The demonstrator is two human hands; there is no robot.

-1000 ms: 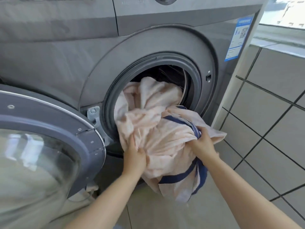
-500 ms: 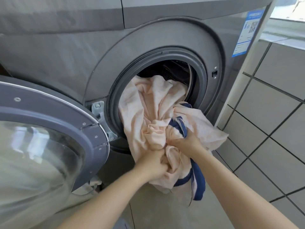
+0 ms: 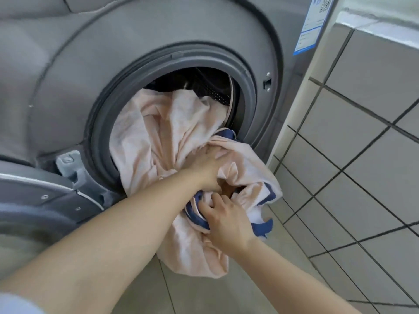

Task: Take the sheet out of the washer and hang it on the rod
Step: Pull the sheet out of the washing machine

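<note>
Pink cloth with blue trim, the sheet (image 3: 172, 132) is spilling half out of the washer (image 3: 68, 87) drum. The right hand (image 3: 226, 225) is clutching a low fold; the left hand (image 3: 208, 164) is bunching cloth higher up. The hanging end (nearing the floor (image 3: 294, 257)) could be dragging or snagging on the door seal (image 3: 99, 132).

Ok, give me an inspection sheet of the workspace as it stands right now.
Surface: grey tiled floor, bare where visible.
Job's things: pink sheet with blue trim, bunched, part inside the washer drum, part hanging out over the opening; washer door swung open at left. Rod not in view.
Clutter: nothing seen.
Hands: left hand grips the sheet near the opening; right hand grips a lower fold by the blue trim.
Cables: nothing seen.
Surroundings: tiled wall at right; blue label on the washer front.
</note>
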